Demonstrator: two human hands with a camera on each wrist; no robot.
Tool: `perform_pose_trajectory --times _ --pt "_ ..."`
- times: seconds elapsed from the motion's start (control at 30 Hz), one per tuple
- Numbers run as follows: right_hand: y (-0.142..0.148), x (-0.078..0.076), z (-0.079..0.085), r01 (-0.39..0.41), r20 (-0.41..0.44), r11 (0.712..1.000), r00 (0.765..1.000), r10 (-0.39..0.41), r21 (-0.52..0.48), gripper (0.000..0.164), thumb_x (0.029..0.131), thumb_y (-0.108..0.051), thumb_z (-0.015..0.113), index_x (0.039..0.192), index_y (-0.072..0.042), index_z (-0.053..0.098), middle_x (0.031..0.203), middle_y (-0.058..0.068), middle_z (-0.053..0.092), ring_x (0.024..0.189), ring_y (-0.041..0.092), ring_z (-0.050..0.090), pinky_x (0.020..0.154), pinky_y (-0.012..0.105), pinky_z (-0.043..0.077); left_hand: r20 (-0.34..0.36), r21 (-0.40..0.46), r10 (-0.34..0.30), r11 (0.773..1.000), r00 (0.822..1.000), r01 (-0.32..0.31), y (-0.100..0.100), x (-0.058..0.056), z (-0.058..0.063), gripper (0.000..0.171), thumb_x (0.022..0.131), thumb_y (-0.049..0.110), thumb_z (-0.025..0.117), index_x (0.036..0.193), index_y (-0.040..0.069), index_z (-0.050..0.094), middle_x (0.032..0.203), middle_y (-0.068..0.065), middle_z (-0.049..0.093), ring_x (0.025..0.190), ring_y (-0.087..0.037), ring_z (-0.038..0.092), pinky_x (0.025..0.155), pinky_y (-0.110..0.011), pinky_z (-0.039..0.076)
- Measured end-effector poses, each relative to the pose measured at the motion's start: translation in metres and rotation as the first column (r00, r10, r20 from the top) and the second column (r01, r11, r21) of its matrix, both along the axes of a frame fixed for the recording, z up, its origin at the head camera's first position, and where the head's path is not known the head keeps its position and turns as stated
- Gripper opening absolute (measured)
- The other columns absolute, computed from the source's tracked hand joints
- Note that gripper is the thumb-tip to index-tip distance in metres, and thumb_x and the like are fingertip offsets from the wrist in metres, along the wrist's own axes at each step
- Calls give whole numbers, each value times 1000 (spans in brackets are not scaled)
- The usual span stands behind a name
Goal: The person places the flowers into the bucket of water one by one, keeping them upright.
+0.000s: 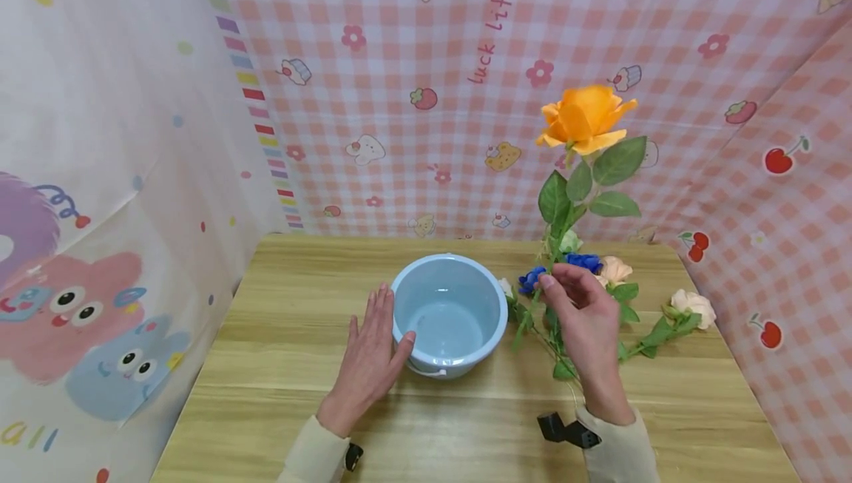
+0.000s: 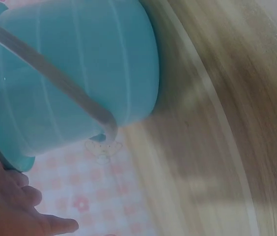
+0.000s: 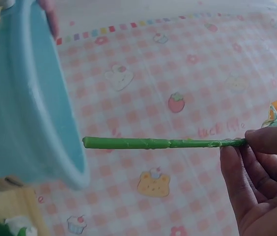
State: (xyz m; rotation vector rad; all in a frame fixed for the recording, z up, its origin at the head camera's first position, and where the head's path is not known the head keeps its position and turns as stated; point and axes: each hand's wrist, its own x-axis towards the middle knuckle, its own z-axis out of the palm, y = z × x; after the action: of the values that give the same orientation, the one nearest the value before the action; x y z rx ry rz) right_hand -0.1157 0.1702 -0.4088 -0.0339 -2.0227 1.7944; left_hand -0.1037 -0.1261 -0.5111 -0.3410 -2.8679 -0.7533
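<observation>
My right hand pinches the green stem of an orange artificial rose between thumb and fingers. The bloom stands high above the hand, with green leaves below it. In the right wrist view the stem's bare lower end points at the rim of a light blue bucket, apart from it. That bucket stands upright on the table with nothing visible inside. My left hand rests against the bucket's left side, fingers straight. In the left wrist view the bucket's handle hangs down along its wall.
Right of the bucket, several artificial flowers lie on the wooden table: blue roses, a peach rose and a cream rose farther right. A pink checked cloth hangs behind, and a white printed cloth at the left.
</observation>
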Motion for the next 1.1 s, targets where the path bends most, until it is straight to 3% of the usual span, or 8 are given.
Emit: perform_pose_trajectory --times 0.3,0.47,0.67,1.1 --pt "-20 -7 9 -89 -78 996 993 86 -32 15 96 3 69 109 12 66 92 0 74 82 11 72 74 25 62 0 16 -5 1000 1000 5 0 0 -3 77 108 44 44 164 0 15 172 -15 13 158 -33 12 120 -69 15" --pt "-31 -9 5 -129 -84 991 988 126 -31 16 97 2 69 109 12 66 94 10 74 85 12 72 77 26 62 5 17 -4 1000 1000 4 0 0 -3 78 108 44 45 164 -1 16 172 -16 15 158 -34 13 119 -70 16" --pt "-43 -12 -5 -183 -50 983 982 182 -21 15 98 1 68 110 9 66 99 23 71 86 13 72 79 30 62 14 24 -6 1000 1000 5 1 0 -2 78 108 44 47 164 -1 16 172 -15 13 158 -35 13 119 -71 16" --pt "-61 -17 -32 -289 76 957 954 290 -16 13 97 4 68 109 6 63 103 21 67 89 12 72 81 31 62 21 34 5 999 1000 -6 -1 0 -4 78 108 45 45 165 2 15 173 -11 12 158 -32 12 119 -70 17"
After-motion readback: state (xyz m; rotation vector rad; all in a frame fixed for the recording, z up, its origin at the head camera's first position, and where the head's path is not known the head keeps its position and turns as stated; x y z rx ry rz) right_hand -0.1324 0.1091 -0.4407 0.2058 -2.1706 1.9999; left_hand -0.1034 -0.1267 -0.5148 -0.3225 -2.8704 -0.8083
